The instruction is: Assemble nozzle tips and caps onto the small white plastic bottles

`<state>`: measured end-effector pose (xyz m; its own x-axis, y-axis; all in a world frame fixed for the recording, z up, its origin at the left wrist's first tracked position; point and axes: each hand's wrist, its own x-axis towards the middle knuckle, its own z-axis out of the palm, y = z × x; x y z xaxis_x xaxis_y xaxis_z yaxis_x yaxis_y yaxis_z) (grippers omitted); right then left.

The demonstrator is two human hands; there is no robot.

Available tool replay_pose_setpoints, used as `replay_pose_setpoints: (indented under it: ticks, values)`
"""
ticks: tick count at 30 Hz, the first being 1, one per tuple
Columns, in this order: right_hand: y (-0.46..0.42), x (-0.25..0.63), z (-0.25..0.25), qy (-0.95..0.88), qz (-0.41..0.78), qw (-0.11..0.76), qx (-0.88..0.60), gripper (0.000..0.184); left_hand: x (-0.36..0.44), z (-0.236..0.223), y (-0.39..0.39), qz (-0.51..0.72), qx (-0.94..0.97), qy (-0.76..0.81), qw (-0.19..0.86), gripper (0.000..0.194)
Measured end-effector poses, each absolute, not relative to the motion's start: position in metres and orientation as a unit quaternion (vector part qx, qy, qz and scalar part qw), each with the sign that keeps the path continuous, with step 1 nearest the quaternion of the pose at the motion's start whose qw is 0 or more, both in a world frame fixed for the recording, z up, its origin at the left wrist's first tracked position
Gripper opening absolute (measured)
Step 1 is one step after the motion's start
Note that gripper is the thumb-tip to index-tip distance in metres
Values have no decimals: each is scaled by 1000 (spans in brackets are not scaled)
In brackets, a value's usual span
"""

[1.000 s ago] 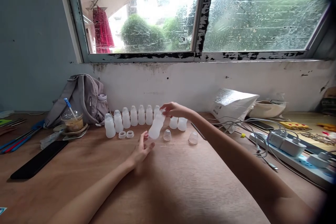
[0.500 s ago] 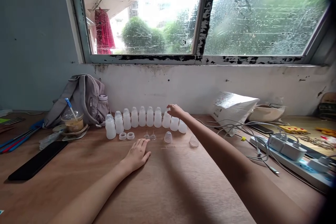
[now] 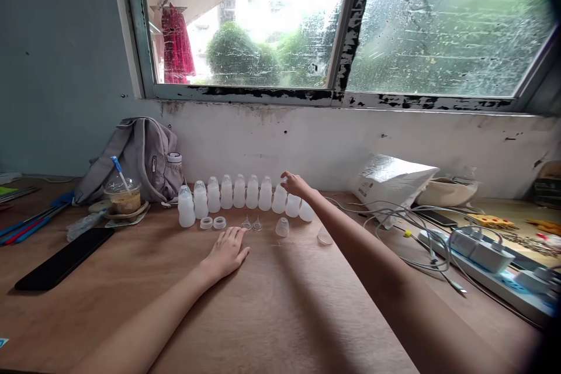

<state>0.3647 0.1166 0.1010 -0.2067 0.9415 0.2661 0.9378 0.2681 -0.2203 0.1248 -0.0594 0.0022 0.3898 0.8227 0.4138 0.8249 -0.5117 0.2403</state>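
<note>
Backpack (image 3: 144,155) sits left of the bottle row (image 3: 239,194) on the table (image 3: 254,315). Row bottles stand upright, long axes vertical, necks pointing up. Two white rings (image 3: 206,227) lie before the row's left part. Left hand (image 3: 225,251) rests palm-down before the row, open and gripping nothing, fingertips just beside two upward-pointing clear teats (image 3: 256,225). Clear cap (image 3: 282,227), dome up, stands farther right before the row. Right hand (image 3: 297,184) is at a bottle top in the row's right part; finger closure cannot be told.

Forward head view, right edge unclear
</note>
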Motion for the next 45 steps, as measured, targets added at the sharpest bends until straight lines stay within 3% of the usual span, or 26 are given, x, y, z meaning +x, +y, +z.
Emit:
replay_pose_setpoints:
  ticks: [13,21,27,36,45]
  values:
    - [109,368,89,-795,-6,214,-568,41,110,-3,-44,-246,-794,-555,29,41]
    - [76,345,82,-789,-68,306,-528,33,99,-5,-34,-237,-766,-596,55,43]
    - [31,316,55,-826,-75,388,-402,30,91,-10,-28,-222,-751,-620,55,46]
    - [11,299,-10,-867,0,308,-392,39,90,-13,-26,-219,-753,-618,52,41]
    - [2,299,-9,-872,16,298,-388,31,103,2,-40,-258,-787,-559,44,19]
